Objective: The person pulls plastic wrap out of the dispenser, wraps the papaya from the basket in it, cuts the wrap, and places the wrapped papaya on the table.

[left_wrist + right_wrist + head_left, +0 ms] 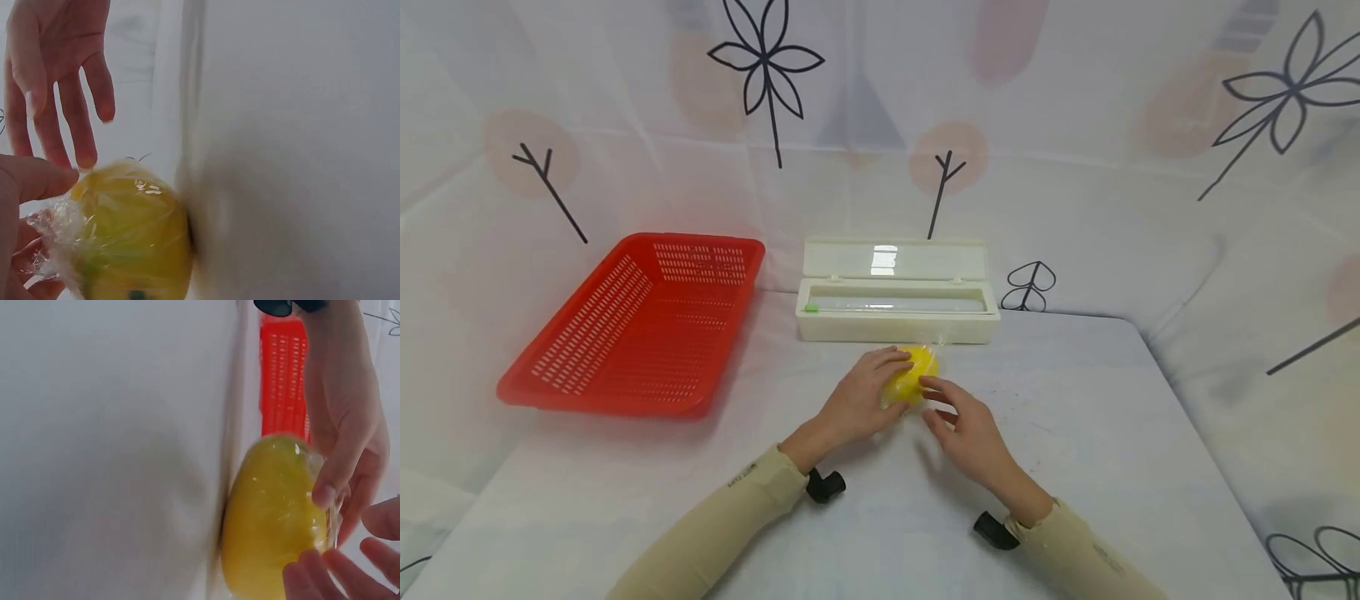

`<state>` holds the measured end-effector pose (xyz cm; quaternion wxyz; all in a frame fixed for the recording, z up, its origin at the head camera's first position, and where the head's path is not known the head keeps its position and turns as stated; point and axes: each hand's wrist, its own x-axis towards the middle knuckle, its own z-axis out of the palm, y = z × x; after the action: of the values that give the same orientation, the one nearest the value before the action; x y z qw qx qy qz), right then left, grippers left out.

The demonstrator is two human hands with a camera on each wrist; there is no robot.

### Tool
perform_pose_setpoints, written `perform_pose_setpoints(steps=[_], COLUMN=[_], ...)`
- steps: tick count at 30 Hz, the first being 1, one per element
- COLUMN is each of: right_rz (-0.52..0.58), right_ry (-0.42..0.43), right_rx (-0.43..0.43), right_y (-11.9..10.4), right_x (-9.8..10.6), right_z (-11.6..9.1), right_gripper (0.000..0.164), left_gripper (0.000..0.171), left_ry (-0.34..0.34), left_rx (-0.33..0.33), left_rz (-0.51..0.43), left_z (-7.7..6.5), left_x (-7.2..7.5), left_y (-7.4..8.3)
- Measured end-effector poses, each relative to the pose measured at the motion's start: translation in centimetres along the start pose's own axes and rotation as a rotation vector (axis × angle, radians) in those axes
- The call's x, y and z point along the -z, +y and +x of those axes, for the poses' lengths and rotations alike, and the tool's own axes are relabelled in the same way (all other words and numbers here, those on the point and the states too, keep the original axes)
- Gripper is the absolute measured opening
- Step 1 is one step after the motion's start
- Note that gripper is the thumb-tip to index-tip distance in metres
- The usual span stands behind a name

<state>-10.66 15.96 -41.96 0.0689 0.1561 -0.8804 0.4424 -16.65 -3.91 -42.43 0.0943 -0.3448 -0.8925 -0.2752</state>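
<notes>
A yellow fruit [904,382] with a greenish end [281,447] sits on the table, wrapped in clear plastic film. In the left wrist view the film [59,234] bunches into crinkled folds on one side. My left hand [863,395] grips the wrapped fruit from the left, its fingers along the far side and thumb at the near side, over the bunched film. On the right, my right hand [970,429] has its fingers loosely bent and spread, fingertips [306,565] right at the fruit's edge.
Just behind the fruit stands a cream cling film box [898,327], its lid [842,258] raised and a roll [895,305] inside. A red perforated basket [700,400] stands at the left. A white cloth covers the table [1075,400], and a patterned cloth [1075,208] hangs behind.
</notes>
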Motion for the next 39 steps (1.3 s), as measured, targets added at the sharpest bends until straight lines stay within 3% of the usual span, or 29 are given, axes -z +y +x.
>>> perform_pose_setpoints(steps=[4,10,12,15,19,23,26,29,35,39], right_rz=[-0.013,-0.079,-0.098,-0.096,-0.054,-0.036,-0.055,-0.074,-0.112,-0.101], right_ry=[0.043,0.204,0.201,0.116,0.010,0.043,0.095,0.106,0.078,0.082], right_rx=[0.045,0.064,0.078,0.084,0.064,0.086,0.131,0.160,0.172,0.161], right_y=[0.6,2.9,3.7,4.4,4.6,4.2,3.8,3.4,3.0,2.8], right_x=[0.9,2.8,3.3,3.6,3.3,2.6,2.0,1.6,1.1,0.8], right_z=[0.0,1.2,1.7,2.4,2.9,2.6,2.3,1.8,1.1,0.8], right_gripper=[0.048,0.060,0.069,0.076,0.057,0.031,0.022,0.019,0.021,0.023], left_gripper=[0.042,0.036,0.035,0.033,0.029,0.014,0.026,0.036,0.011,0.009], left_ry=[0.037,0.069,0.071,0.060,0.035,0.002,-0.011,0.003,0.076,0.109], left_rx=[-0.040,-0.086,-0.087,-0.074,-0.035,-0.013,-0.056,-0.141,-0.250,-0.274], left_rz=[-0.012,-0.024,-0.038,-0.066,-0.093,-0.094,-0.056,-0.003,0.017,-0.007], left_z=[0.0,0.1,0.1,0.2,0.3,0.4,0.4,0.6,0.7,0.6], left_x=[0.4,0.7,0.8,0.8,0.8,1.0,1.1,1.0,0.5,0.2], left_y=[-0.5,-1.0,-0.9,-0.9,-0.8,-0.7,-0.5,-0.5,-0.8,-0.8])
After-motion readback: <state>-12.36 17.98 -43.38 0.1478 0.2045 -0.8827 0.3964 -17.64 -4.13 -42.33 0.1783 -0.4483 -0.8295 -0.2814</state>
